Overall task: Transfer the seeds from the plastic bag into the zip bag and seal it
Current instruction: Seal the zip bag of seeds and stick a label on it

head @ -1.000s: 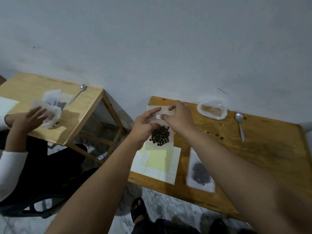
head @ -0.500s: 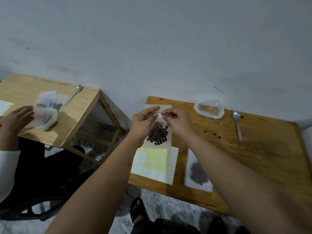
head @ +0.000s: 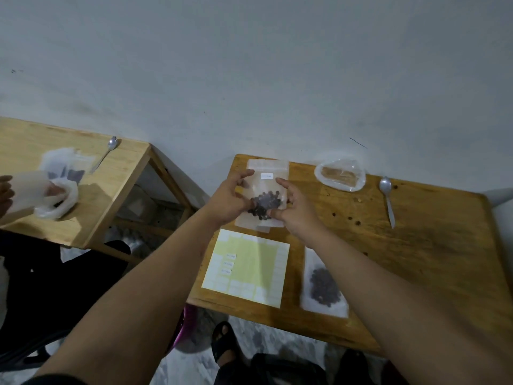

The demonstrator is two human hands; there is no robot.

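Nearest, a sandalled foot [head: 224, 343] stands on the floor just short of the wooden table's [head: 416, 268] near edge. On that table the label sheet [head: 249, 269] lies flat, its near edge just inside the table's near edge and its left side close to the table's left edge. Just right of the sheet a filled pouch [head: 323, 284] of dark seeds lies flat, near the same edge. Right of the pouch, bare wood runs to the table's right edge.

Just beyond the sheet's far edge, both hands hold the zip bag [head: 268, 190] upright. Its bottom edge is near the sheet; I cannot tell whether it touches the wood. The left hand [head: 226, 202] pinches the bag's left side, thumb on the front and forefinger straight up along the edge. The right hand [head: 295, 211] pinches the right side the same way. The dark seeds [head: 265, 202] sit low in the bag between the thumbs, and a small white label [head: 267, 176] sits above them.

Farther right of the sheet, a few loose seeds [head: 358, 223] dot the wood. Beyond them a spoon [head: 388, 201] lies handle toward the viewer. The plastic bag [head: 340, 175] lies near the far edge, by the wall.

Well left of the sheet, across an open gap, stands a second table [head: 91, 201] where another person's hand [head: 5, 190] holds bags.
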